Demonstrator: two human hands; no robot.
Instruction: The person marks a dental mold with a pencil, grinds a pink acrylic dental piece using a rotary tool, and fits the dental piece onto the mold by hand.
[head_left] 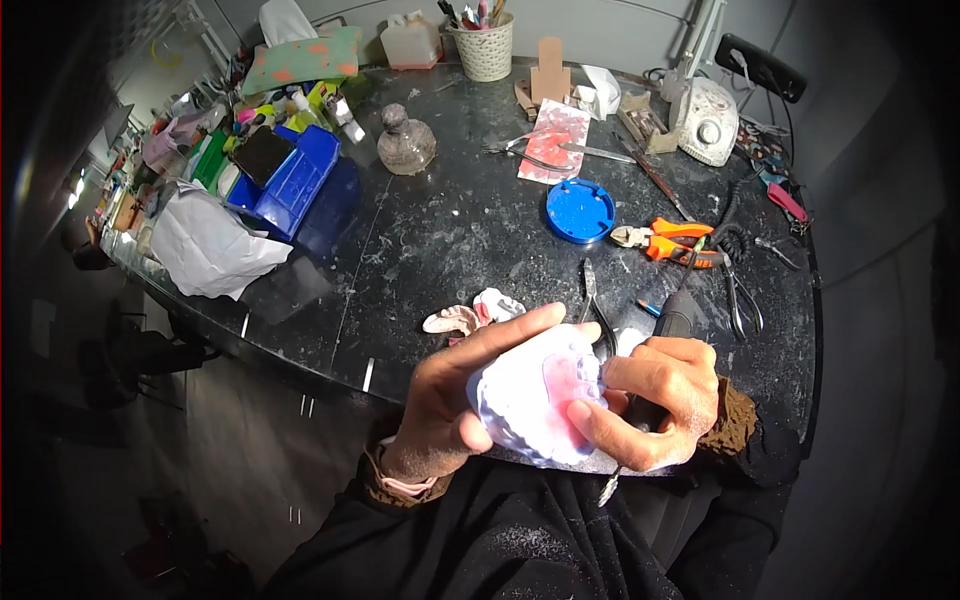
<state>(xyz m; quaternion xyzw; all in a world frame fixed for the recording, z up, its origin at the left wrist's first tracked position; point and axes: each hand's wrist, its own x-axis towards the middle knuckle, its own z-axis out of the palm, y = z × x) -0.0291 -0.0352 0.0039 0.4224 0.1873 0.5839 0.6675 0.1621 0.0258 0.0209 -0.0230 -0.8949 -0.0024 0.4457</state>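
Currently, head cam: your L hand (440, 392) grips a pale lilac-white dental cast (515, 400) w/ a glossy pink plate (562, 388) on it, at the near edge of the speckled black worktop (480, 225). Your R hand (665, 395) grasps a black rotary handpiece (678, 314), metal tip down, thumb on the pink. Orange-handled steel cutters (675, 242) & round blue plastic lid (580, 210) lie beyond, apart from both hands.

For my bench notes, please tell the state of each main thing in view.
Dental cast, held in left hand
Pink denture plate, on cast, touched by right hand
Handpiece, in right hand; running or not unclear
Glass burner, capped, no visible flame
White basket, upright, filled
White paper, crumpled
Orange-handled cutters, lying flat
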